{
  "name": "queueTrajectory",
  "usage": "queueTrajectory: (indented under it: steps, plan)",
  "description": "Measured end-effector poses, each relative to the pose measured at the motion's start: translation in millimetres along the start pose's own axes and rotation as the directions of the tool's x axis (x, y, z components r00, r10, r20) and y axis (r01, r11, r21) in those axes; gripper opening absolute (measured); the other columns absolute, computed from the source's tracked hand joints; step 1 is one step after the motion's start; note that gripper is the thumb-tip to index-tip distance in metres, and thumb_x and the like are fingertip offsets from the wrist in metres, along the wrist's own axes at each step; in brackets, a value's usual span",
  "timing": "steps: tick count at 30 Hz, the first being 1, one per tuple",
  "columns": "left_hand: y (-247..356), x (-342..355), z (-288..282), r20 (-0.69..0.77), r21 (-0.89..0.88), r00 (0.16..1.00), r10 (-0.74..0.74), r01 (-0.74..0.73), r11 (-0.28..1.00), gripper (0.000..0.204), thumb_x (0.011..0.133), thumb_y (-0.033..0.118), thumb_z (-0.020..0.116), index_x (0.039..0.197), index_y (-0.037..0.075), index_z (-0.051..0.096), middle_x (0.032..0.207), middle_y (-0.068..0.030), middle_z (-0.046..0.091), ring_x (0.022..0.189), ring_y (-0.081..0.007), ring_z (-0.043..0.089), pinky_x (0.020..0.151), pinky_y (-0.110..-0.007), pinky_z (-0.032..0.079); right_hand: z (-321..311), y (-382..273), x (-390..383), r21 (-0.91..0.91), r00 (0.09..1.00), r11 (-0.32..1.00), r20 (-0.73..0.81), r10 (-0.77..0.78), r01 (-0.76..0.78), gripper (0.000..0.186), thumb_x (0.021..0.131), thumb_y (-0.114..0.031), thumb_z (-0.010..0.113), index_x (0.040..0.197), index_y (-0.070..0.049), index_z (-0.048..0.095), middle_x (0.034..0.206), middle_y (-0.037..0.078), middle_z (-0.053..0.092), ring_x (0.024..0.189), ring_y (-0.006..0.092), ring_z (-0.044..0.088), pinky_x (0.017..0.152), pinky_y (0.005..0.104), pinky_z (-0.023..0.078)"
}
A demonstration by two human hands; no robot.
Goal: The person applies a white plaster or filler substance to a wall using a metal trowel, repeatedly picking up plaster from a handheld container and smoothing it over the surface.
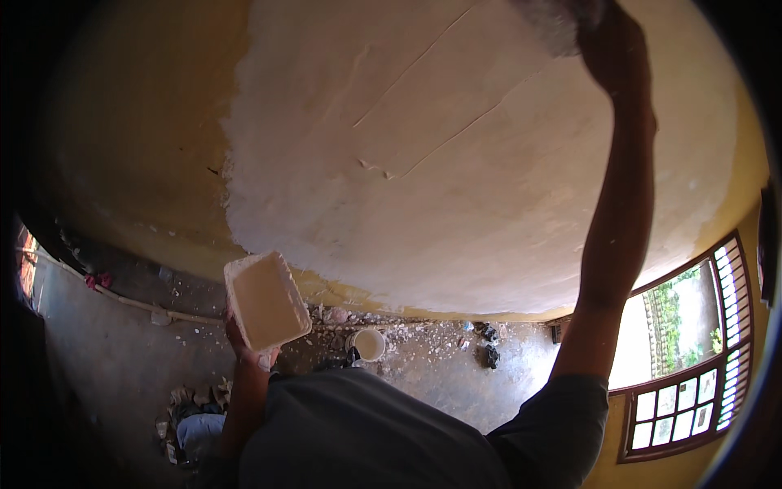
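My left hand (247, 346) grips a rectangular plastic tub (265, 301) from below and along its near left side. Its rim is caked with pale filler, and its inside looks coated with the same stuff. High up at the right, my right arm is stretched out to the wall. In its closed right hand (617, 49) is a flat filler blade (558, 28), blurred and partly cut off by the picture's top edge. The blade is at the pale, freshly coated wall (456, 204). Raised ridge lines run slantwise through that coat.
Bare yellow wall (155, 138) borders the coat on the left. A white bucket (368, 345) stands on the floor among scattered crumbs, with black plastic bags (490, 346) to its right. A long pole (138, 303) lies at the left. A barred window (684, 326) is at the right.
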State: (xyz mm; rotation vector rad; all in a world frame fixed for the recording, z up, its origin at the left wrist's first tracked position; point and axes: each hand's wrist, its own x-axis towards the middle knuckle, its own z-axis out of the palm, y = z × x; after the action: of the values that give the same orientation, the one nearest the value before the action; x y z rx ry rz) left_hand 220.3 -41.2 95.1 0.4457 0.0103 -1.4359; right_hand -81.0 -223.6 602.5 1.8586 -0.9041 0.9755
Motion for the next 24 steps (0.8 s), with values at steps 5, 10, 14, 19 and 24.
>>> queueTrajectory:
  steps: [5, 10, 14, 19, 24]
  plan:
    - [-3, -1, 5, 0.033, 0.018, 0.999, 0.011, -0.012, 1.0, 0.048, 0.098, 0.047, 0.041, 0.131, 0.014, 0.053, 0.117, -0.0062, 0.06, 0.106, -0.0264, 0.061, 0.089, -0.046, 0.053, -22, 17, 28, 0.295, 0.999, 0.955, -0.03, 0.022, -0.012, 0.036, 0.09, -0.006, 0.057, 0.127, -0.007, 0.057, 0.11, 0.018, 0.068, 0.106, 0.0322, 0.064, 0.09, 0.0384, 0.051]
    - [7, 0, -4, 0.007, 0.024, 0.999, 0.034, -0.034, 0.999, 0.046, 0.1, 0.044, 0.039, 0.13, 0.014, 0.053, 0.117, -0.005, 0.061, 0.105, -0.0238, 0.062, 0.089, -0.042, 0.053, 43, -143, -70, 0.367, 0.84, 0.893, 0.542, 0.022, -0.26, 0.017, 0.095, -0.011, 0.056, 0.111, -0.006, 0.06, 0.109, 0.012, 0.07, 0.103, 0.0341, 0.066, 0.086, 0.0409, 0.053]
    - [3, 2, 10, 0.036, -0.021, 0.998, -0.045, 0.046, 0.999, 0.044, 0.101, 0.042, 0.038, 0.128, 0.013, 0.055, 0.115, -0.0045, 0.061, 0.102, -0.023, 0.063, 0.087, -0.04, 0.053, 105, -180, -145, 0.197, 0.81, 0.976, 0.557, -0.185, 0.088, 0.024, 0.09, -0.01, 0.052, 0.112, -0.001, 0.048, 0.089, 0.019, 0.063, 0.087, 0.0325, 0.067, 0.066, 0.0464, 0.058]
    - [5, -3, 15, -0.027, -0.033, 0.999, -0.024, 0.023, 0.999, 0.043, 0.102, 0.041, 0.037, 0.128, 0.012, 0.055, 0.115, -0.0049, 0.061, 0.103, -0.0234, 0.063, 0.088, -0.04, 0.053, 120, -150, -114, -0.193, 0.942, 0.964, 0.316, -0.115, 0.182, 0.016, 0.093, -0.012, 0.048, 0.108, -0.004, 0.049, 0.086, 0.018, 0.063, 0.081, 0.0359, 0.067, 0.068, 0.0462, 0.058]
    - [6, 1, -21, 0.117, 0.003, 0.991, 0.058, -0.058, 0.998, 0.054, 0.097, 0.05, 0.046, 0.138, 0.015, 0.047, 0.128, -0.0057, 0.057, 0.117, -0.025, 0.058, 0.097, -0.047, 0.05, 74, -152, -120, 0.118, 0.954, 0.993, 0.298, -0.021, -0.015, 0.024, 0.09, -0.013, 0.056, 0.111, -0.003, 0.051, 0.081, 0.016, 0.06, 0.075, 0.0331, 0.063, 0.061, 0.0448, 0.054]
